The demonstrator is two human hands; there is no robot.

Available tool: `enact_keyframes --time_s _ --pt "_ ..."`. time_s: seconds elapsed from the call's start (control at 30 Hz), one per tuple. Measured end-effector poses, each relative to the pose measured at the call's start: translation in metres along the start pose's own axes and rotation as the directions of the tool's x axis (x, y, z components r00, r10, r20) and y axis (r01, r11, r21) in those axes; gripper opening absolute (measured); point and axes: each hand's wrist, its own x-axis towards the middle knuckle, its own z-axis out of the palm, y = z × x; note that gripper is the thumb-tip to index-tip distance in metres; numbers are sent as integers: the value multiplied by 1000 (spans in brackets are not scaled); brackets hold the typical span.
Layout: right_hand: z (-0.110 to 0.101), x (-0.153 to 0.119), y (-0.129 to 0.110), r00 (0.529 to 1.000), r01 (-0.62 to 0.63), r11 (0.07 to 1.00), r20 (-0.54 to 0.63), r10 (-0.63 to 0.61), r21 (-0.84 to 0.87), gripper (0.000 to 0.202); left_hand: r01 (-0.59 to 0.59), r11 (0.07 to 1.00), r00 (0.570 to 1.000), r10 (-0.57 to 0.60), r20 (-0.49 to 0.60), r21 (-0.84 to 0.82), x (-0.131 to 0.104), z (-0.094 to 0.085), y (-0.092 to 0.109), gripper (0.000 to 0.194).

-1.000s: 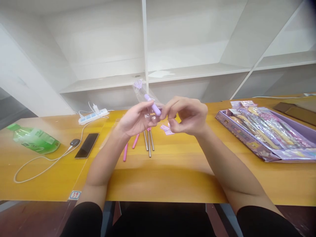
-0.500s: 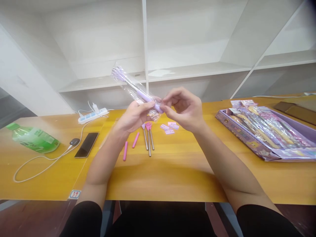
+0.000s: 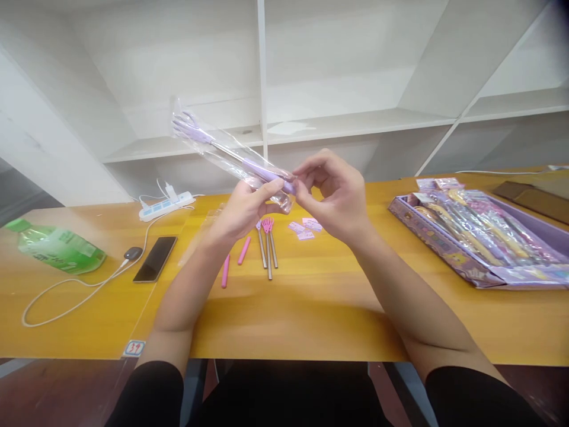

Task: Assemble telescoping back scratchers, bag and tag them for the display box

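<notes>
A purple back scratcher with a hand-shaped head lies inside a clear plastic bag, raised above the table and slanting up to the left. My left hand is closed round the bagged handle, thumb on top. At the handle's lower end, my right hand pinches the bag between thumb and fingertips. Below them on the table lie several metal rods with pink and purple hand-shaped heads, two pink tubes and several small printed cards.
At the right, a purple display box holds several bagged scratchers. To the left are a green bottle, a phone, a white cable and a power strip. White shelving stands behind the table.
The bagged scratcher's head has swung left and slightly up, and the scratcher lies flatter. Both hands keep their grip at nearly the same place.
</notes>
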Motion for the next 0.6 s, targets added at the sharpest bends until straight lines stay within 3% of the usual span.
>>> enact_keyframes --time_s 0.27,0.6 --pt "-3 0 -5 999 15 996 37 -12 -84 7 -84 967 996 86 4 242 -7 5 4 38" --pt "-5 -1 5 988 -138 979 91 125 152 12 -12 976 993 -13 115 218 -6 -13 5 27"
